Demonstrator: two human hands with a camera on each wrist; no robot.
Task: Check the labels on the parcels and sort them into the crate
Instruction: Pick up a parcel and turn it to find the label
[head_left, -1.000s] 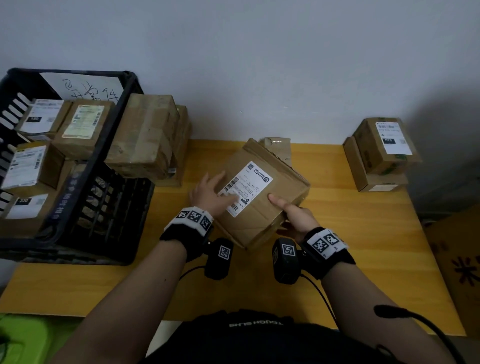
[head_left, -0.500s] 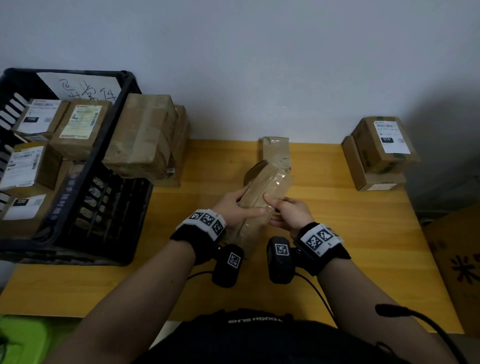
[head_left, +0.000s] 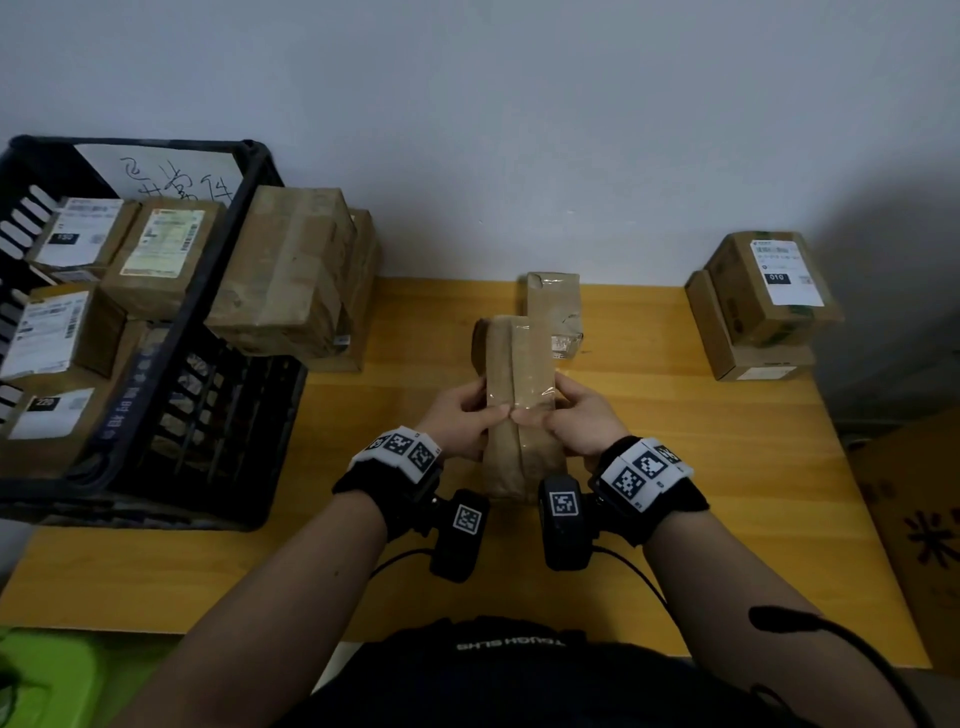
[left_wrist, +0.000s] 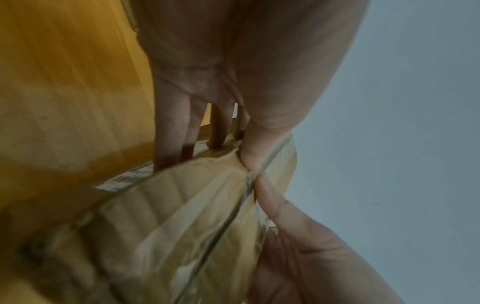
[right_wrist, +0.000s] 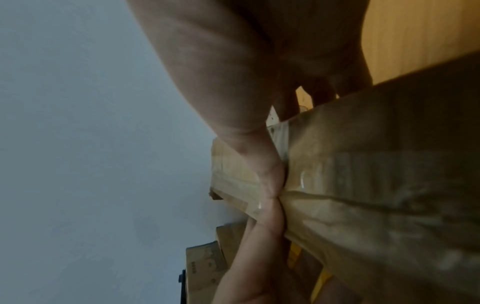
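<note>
Gripping one taped parcel (head_left: 519, 410) on edge above the desk (head_left: 675, 493), left hand (head_left: 462, 418) and right hand (head_left: 582, 421) clasp it, thumbs meeting on top.

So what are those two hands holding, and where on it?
A taped cardboard parcel, gripped by both the left hand and right hand at its long sides, thumbs meeting on the taped top face.

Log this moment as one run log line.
parcel taped side up | left hand and right hand gripping | crate part-filled

Yellow wooden table (head_left: 675, 467) against a grey wall (head_left: 519, 130), green bin (head_left: 47, 680) below
</note>
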